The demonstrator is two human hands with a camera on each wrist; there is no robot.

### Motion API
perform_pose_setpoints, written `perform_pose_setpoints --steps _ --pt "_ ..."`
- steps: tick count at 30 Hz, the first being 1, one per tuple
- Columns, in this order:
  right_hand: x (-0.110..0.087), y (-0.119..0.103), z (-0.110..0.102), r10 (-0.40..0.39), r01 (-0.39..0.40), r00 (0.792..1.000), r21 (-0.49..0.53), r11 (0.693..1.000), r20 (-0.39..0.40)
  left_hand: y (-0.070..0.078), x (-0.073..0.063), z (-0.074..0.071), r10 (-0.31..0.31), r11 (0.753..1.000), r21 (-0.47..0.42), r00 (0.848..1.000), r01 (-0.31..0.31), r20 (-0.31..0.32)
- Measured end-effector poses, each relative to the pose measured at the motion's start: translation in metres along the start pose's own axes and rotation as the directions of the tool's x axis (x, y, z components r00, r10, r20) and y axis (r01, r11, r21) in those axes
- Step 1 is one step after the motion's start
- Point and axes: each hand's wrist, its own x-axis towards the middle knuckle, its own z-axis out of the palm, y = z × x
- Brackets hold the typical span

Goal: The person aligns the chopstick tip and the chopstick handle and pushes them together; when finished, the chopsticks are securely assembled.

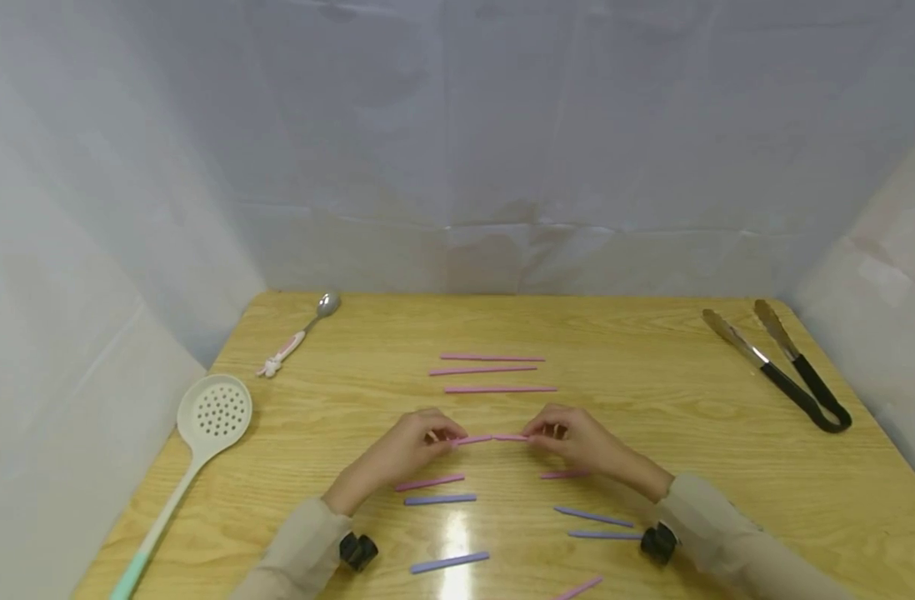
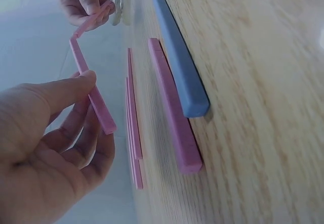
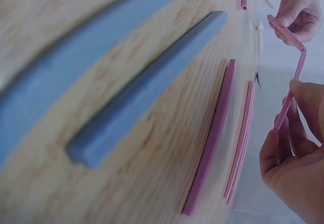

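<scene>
Above the middle of the table, my left hand point(image 1: 420, 440) pinches a short pink stick point(image 1: 472, 439) between thumb and fingers. Facing it, my right hand point(image 1: 577, 440) pinches a second pink stick point(image 1: 510, 437) the same way. The inner ends of the two sticks meet at a slight angle; whether they are joined or only touching, I cannot tell. Both wrist views show the held sticks raised off the wood. Near my left hand lie a loose pink stick point(image 1: 430, 482) and a blue stick point(image 1: 440, 500). Another pink stick point(image 1: 562, 475) lies partly hidden below my right hand.
Beyond the hands lie three longer pink sticks point(image 1: 500, 389) in rows. More blue sticks point(image 1: 450, 562) and a pink one point(image 1: 580, 588) are nearer the front. A slotted skimmer point(image 1: 202, 450) and a spoon point(image 1: 298, 337) lie left, tongs point(image 1: 783, 375) right.
</scene>
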Motion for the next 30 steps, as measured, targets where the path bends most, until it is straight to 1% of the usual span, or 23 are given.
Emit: perform_pose_setpoints --steps 8,11,19,25,30 --pt "0.0 -0.002 -0.003 -0.006 0.007 1.0 -0.057 0.998 0.017 0.001 0.002 -0.001 -0.003 1.0 0.02 1.0 0.003 0.013" --pt "0.0 -0.002 -0.004 -0.013 0.014 1.0 -0.06 0.998 0.02 0.001 0.001 0.0 0.007 1.0 0.015 1.0 -0.006 -0.006" --pt "0.0 0.0 -0.001 -0.053 0.051 0.998 -0.058 0.997 -0.035 0.003 0.002 0.006 0.01 0.999 -0.044 0.998 -0.012 -0.054" --pt "0.001 -0.003 0.001 -0.072 0.067 0.994 -0.067 0.996 -0.083 0.004 0.004 0.01 0.042 0.998 -0.033 0.996 -0.045 -0.077" --pt "0.001 -0.006 0.003 -0.057 0.053 0.993 -0.045 0.998 -0.101 0.005 0.005 0.013 0.043 0.999 -0.022 0.994 -0.045 -0.101"
